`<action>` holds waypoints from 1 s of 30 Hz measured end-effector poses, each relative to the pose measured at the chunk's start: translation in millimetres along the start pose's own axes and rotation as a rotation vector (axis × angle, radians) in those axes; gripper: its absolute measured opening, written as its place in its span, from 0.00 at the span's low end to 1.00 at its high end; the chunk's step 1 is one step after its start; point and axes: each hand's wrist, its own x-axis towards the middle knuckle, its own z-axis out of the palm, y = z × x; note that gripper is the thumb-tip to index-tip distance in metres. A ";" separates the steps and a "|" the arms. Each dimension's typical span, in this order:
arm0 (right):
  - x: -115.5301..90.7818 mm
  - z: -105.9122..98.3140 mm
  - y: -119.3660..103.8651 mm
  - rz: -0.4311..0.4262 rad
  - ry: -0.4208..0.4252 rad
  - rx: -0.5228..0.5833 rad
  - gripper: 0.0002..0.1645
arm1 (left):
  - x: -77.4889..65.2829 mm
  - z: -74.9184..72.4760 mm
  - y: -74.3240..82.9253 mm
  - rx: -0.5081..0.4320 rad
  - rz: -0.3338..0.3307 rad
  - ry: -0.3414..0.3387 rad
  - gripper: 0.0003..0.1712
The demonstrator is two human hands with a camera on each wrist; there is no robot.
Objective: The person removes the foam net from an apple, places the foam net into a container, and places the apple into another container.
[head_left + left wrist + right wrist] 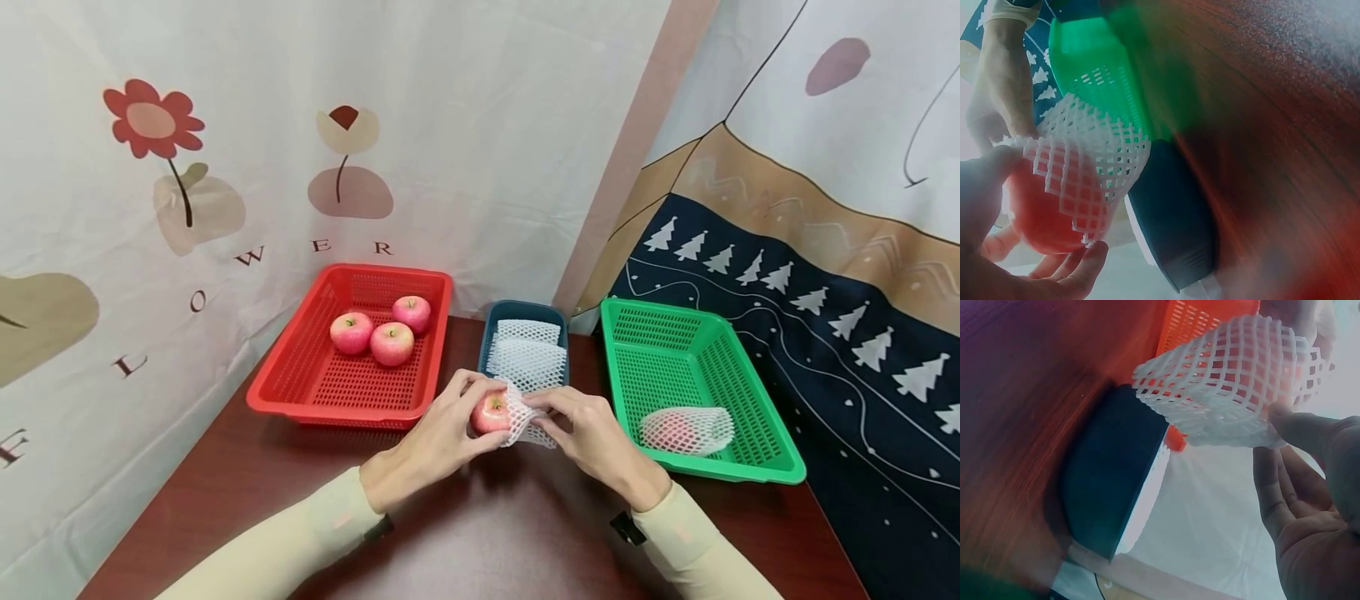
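Note:
My left hand (447, 423) grips a red apple (490, 414), fingers over its top and thumb below. A white foam net sleeve (519, 412) covers the side of the apple toward my right hand (587, 433), which pinches the sleeve's edge between thumb and fingers. In the left wrist view the netting (1110, 150) reaches over part of the apple (1047, 206) and its far end stands loose. From the right wrist, the net sleeve (1229, 375) tapers away from the thumb and fingertips (1282, 412).
At the left stands a red basket (300, 400) with three apples (392, 343). Behind my hands, a dark blue tray (525, 308) holds several flat foam nets (525, 354). The green basket (757, 475) at the right contains a netted apple (682, 431). Curtains (487, 167) hang behind the table (480, 533).

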 end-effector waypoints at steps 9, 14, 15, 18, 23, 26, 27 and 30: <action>-0.7 -2.1 -1.3 0.042 -0.014 -0.002 0.21 | 0.3 -2.9 0.9 0.002 -0.001 0.022 0.38; -0.4 -3.0 -2.9 0.061 -0.020 -0.002 0.19 | 0.8 -4.2 1.0 0.009 0.001 0.029 0.38; -0.3 -3.0 -3.0 0.063 -0.021 -0.004 0.19 | 0.8 -4.5 1.0 0.011 0.002 0.030 0.38; -0.2 -3.4 -3.2 0.065 -0.027 -0.015 0.18 | 1.0 -5.2 1.0 0.019 0.004 0.031 0.38; -0.5 -2.4 -1.5 0.065 -0.026 -0.029 0.18 | 1.4 -6.7 1.3 0.008 0.003 0.033 0.37; -1.1 -2.4 -0.7 0.067 -0.024 -0.026 0.18 | 1.9 -8.2 2.0 0.004 0.003 0.033 0.38; -1.2 -2.9 -0.8 0.071 -0.026 -0.026 0.18 | 2.1 -8.7 2.3 0.004 0.003 0.034 0.38; -1.2 -4.7 -0.7 0.081 -0.032 -0.024 0.17 | 2.7 -10.4 2.8 0.006 0.007 0.034 0.38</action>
